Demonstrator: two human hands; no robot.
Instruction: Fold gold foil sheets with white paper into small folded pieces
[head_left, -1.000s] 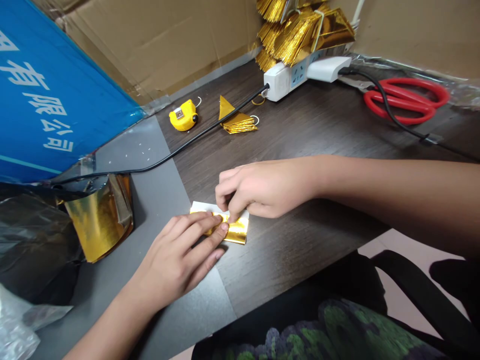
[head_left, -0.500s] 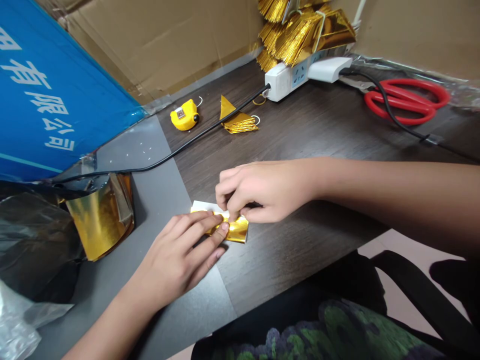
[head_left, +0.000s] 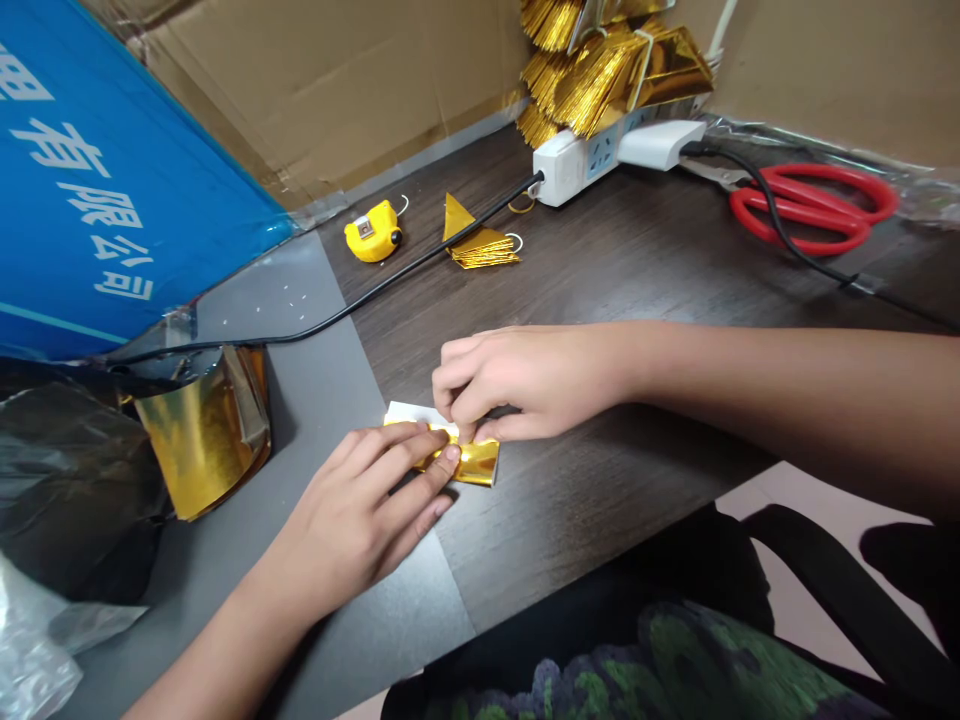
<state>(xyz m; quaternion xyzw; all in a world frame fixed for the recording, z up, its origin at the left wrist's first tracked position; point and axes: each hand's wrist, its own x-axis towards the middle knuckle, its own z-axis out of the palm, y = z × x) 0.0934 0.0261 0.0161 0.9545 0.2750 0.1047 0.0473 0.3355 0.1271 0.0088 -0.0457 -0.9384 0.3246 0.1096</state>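
- Lying directly beneath the left hand (head_left: 371,500) and at the fingertips of the right hand (head_left: 517,385) is a folded, rectangular strip of shiny gold foil with a white far edge (head_left: 480,465).
- Its long axis runs left to right, dipping slightly towards the right end; the white edge faces away from the person.
- Both hands are about equally near: the left covers the nearer left part, the right comes in over the far edge from the right.
- The left fingers are stretched out flat on the foil, holding nothing between them; the right fingers are curled, their tips down at the strip, and whether they pinch it I cannot tell.
- The dark brown, wood-grained worktop (head_left: 585,520) is matt beside the mirror-like foil; a smooth grey surface (head_left: 315,390) adjoins it on the left.
- Beyond the hands sit a rounded yellow tape measure (head_left: 375,232) and a small, pleated gold foil bundle with a white loop (head_left: 480,245), a smooth black cable (head_left: 420,260) crossing it.
- Left of the strip stands a curved stack of gold sheets (head_left: 199,440), beside a crumpled, glossy black plastic bag (head_left: 67,470).
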